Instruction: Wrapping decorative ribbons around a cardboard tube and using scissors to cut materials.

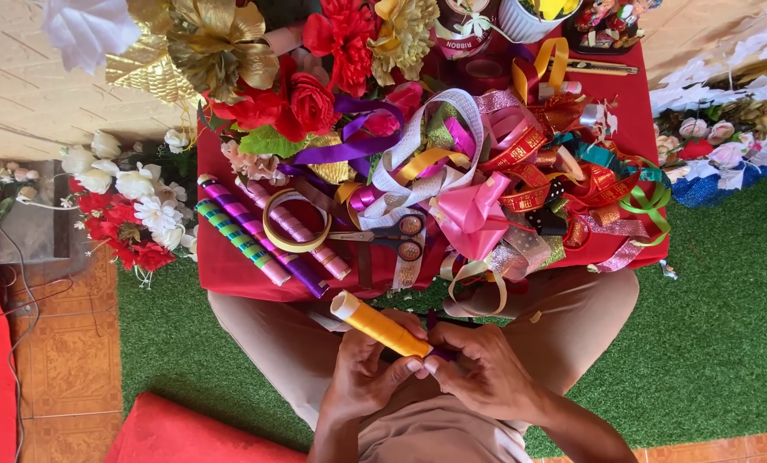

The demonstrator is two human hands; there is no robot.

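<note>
Where the frame cuts off at the left, a bunch of white and red artificial flowers [122, 210] lies on the floor beside the green turf mat [709, 343]. Next comes the low desk [229, 266] under its red cloth, carrying striped rolls of foil wrap [259, 236], a yellow ribbon ring [296, 221] and black-handled scissors [392, 236], whose blades are partly buried under a heap of tangled ribbons [521, 180]; how many ribbons lie there is hard to make out.

Below the desk edge, over the person's lap, the left hand [362, 377] closes its fingers around the lower part of a yellow ribbon spool [382, 326], which tilts up and leftward with its white core end showing. The right hand [486, 369] pinches the spool's lower end; that end and something dark purple there are mostly hidden by the fingers. Both forearms are cut off by the bottom edge.
</note>
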